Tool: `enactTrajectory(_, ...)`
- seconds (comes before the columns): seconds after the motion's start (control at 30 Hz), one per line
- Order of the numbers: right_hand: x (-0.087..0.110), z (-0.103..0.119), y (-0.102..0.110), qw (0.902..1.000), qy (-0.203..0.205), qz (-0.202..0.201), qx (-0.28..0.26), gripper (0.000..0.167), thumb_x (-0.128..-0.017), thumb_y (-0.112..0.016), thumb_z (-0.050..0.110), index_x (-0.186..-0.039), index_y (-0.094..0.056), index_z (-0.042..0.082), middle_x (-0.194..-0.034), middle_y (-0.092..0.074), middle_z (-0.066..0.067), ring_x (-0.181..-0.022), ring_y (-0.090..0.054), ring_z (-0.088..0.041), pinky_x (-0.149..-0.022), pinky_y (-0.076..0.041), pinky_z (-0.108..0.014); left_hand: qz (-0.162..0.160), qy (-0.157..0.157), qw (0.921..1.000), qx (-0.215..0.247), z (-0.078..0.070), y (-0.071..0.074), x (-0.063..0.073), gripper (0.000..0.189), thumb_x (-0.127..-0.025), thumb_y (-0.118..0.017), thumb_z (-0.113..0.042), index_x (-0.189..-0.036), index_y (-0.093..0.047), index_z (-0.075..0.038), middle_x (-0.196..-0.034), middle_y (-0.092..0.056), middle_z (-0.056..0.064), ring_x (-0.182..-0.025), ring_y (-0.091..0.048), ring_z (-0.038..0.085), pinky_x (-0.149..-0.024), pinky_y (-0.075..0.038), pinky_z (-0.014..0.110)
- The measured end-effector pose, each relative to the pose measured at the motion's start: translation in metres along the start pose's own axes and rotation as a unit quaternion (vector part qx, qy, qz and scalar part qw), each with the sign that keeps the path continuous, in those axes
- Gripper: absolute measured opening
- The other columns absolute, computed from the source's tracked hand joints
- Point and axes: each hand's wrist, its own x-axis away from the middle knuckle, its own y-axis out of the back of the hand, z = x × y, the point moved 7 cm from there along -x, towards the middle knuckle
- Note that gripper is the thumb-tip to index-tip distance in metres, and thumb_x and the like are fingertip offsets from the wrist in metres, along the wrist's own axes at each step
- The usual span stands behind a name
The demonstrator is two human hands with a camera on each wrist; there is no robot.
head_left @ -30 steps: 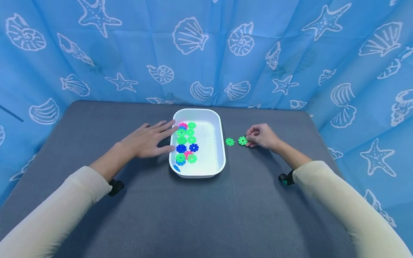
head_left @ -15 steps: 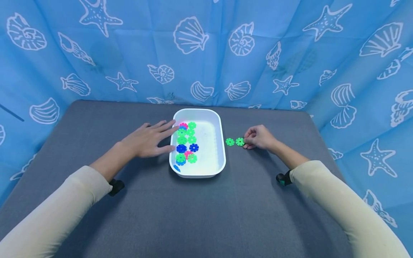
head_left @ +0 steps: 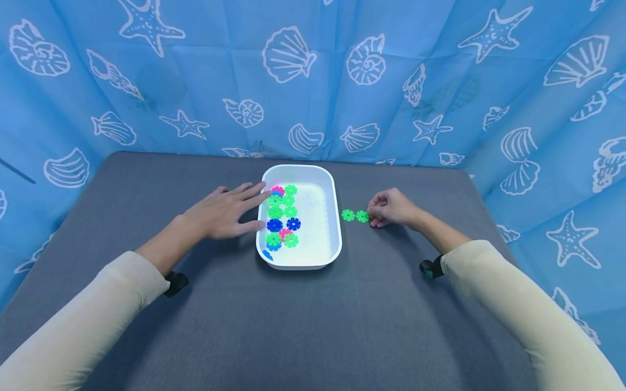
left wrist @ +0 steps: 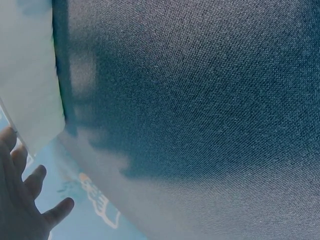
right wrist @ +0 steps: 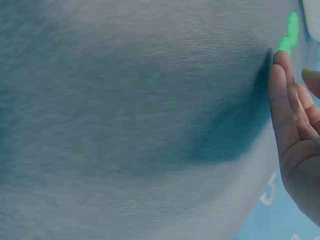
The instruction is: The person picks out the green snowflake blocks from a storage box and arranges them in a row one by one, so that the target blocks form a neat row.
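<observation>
In the head view my right hand (head_left: 393, 208) pinches the right edge of a green notched disc (head_left: 362, 216), low over the table. Another green notched disc (head_left: 348, 215) lies just left of it, their edges close together. From the right wrist, green plastic (right wrist: 289, 35) shows beyond the fingertips of my right hand (right wrist: 297, 120). My left hand (head_left: 227, 213) is spread, with fingertips over the left rim of a white tray (head_left: 338, 228). Several notched discs, green, pink and blue, lie along the tray's left side, among them a dark blue disc (head_left: 293, 224).
A grey cloth covers the table (head_left: 303, 326). Behind and beside it hangs a blue curtain (head_left: 205, 70) with white shell and starfish prints. Black wrist bands (head_left: 176, 283) sit at both sleeve cuffs.
My right hand has moved left with the green disc, bringing it close beside the other green disc, and its fingers now cover the disc's right edge. The left hand stays in place.
</observation>
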Motion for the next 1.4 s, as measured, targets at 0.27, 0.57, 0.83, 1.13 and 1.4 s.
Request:
enactTrajectory(0.27, -0.007, 0.042, 0.002, 0.9998, 0.013, 0.004, 0.013, 0.029, -0.102, -0.055, 0.012, -0.115, -0.061, -0.014, -0.093, -0.069, -0.024, -0.08, -0.072, -0.025, -0.08, -0.059, -0.044, -0.001, -0.001, 1.0, -0.005, 0.0, -0.001, 0.0, 0.083, -0.096, -0.04, -0.068, -0.161, -0.015, -0.023, -0.167, -0.01, 0.004, -0.151, -0.014, 0.037, -0.112, -0.018, 0.07)
enactTrajectory(0.57, -0.015, 0.096, -0.024, 0.9981, 0.019, 0.055, 0.023, 0.026, -0.101, -0.057, 0.014, -0.114, -0.064, -0.007, -0.094, -0.069, -0.02, -0.084, -0.073, -0.026, -0.083, -0.058, -0.045, 0.005, -0.003, 0.9999, -0.016, -0.002, 0.005, 0.0, 0.083, -0.096, -0.043, -0.066, -0.161, -0.016, -0.021, -0.167, -0.013, 0.006, -0.151, -0.014, 0.037, -0.112, -0.019, 0.07)
enactTrajectory(0.83, -0.018, 0.112, -0.068, 0.9847, -0.016, 0.162, 0.062, 0.035, -0.101, -0.058, 0.017, -0.126, -0.062, -0.008, -0.105, -0.071, -0.022, -0.091, -0.073, -0.025, -0.084, -0.058, -0.039, 0.002, -0.006, 0.9994, -0.033, -0.004, 0.014, -0.002, 0.081, -0.096, -0.046, -0.066, -0.159, -0.027, -0.019, -0.165, -0.02, 0.006, -0.15, -0.019, 0.035, -0.112, -0.021, 0.069)
enactTrajectory(1.13, -0.024, 0.11, -0.11, 0.9622, -0.045, 0.247, 0.105, 0.038, -0.095, -0.063, 0.003, -0.131, -0.057, -0.009, -0.11, -0.071, -0.017, -0.098, -0.071, -0.021, -0.087, -0.057, -0.032, 0.011, 0.004, 0.9997, -0.023, -0.001, 0.013, -0.002, 0.08, -0.095, -0.047, -0.065, -0.159, -0.026, -0.021, -0.165, -0.019, 0.006, -0.15, -0.02, 0.036, -0.111, -0.021, 0.069)
enactTrajectory(1.4, -0.026, 0.106, -0.126, 0.9513, -0.064, 0.268, 0.138, 0.041, -0.094, -0.067, 0.006, -0.133, -0.059, -0.003, -0.113, -0.067, -0.01, -0.099, -0.067, -0.015, -0.089, -0.055, -0.028, 0.008, 0.004, 0.9998, -0.019, -0.002, 0.013, -0.002, 0.081, -0.095, -0.047, -0.064, -0.159, -0.026, -0.02, -0.165, -0.019, 0.006, -0.15, -0.02, 0.036, -0.111, -0.021, 0.069)
